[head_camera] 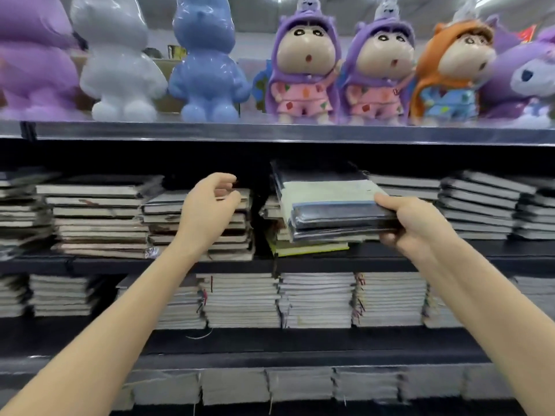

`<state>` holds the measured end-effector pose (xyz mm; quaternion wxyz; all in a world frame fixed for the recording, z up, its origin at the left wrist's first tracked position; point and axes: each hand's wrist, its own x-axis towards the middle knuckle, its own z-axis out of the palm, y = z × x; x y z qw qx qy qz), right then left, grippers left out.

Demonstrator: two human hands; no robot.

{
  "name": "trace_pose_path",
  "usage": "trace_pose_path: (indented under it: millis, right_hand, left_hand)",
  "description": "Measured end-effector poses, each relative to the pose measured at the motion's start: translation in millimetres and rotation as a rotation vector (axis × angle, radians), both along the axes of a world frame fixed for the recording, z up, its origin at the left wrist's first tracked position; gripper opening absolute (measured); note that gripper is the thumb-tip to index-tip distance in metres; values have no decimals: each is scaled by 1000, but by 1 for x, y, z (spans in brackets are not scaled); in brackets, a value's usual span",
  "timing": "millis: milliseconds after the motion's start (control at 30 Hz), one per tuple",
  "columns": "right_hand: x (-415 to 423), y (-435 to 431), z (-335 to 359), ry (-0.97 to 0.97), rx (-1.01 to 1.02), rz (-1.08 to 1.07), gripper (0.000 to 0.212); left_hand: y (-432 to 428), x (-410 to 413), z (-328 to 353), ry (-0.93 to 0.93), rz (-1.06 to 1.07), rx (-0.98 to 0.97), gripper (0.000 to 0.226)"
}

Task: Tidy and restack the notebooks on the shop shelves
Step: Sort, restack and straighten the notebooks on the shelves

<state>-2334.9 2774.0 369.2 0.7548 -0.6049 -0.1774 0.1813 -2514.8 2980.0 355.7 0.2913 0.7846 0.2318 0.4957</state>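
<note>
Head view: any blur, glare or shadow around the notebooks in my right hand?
Head view: motion blur softens everything, worst at the side edges; glare streaks the glossy white rabbit figure and blue rabbit figure; deep shadow hides the shelf back behind the wrapped notebook bundle in the right hand.

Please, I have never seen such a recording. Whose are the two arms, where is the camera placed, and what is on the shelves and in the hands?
There is no machine here. A person wears one camera on the head, looking forward and down, so the two arms are that person's own. The shelves carry many stacks of notebooks, and toy figures stand on the top one. The right hand grips a small bundle of wrapped notebooks above a low stack. The left hand, fingers loosely curled, holds nothing and hovers before another stack.
</note>
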Motion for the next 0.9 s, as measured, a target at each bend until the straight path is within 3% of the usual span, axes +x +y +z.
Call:
trace_pose_path:
  millis: [167,267,333,400,533,767,833,900]
  right_hand:
    - [39,41,6,-12,-62,23,14]
    - [41,49,13,-57,-129,97,31]
    - [38,37,17,-267,-322,141,45]
    - [40,21,14,-687,-557,38,49]
    - [41,15,-1,-1177,-504,66,44]
    - [53,62,-17,-1304,-619,-75,41]
    - [47,60,-20,-1396,-651,-205,40]
    - [34,56,-24,-1551,-535,-412,38]
  left_hand:
    - [0,20,-3,150,72,318,32]
    - [-2,31,-4,218,25,366,44]
    - [-2,35,-4,245,-23,364,57]
    - [-2,39,-5,271,-67,384,65]
    - [0,49,-6,326,-78,492,56]
    - [16,68,-4,423,131,626,45]
    - [15,65,-3,411,168,676,49]
    - [13,52,-6,351,168,688,55]
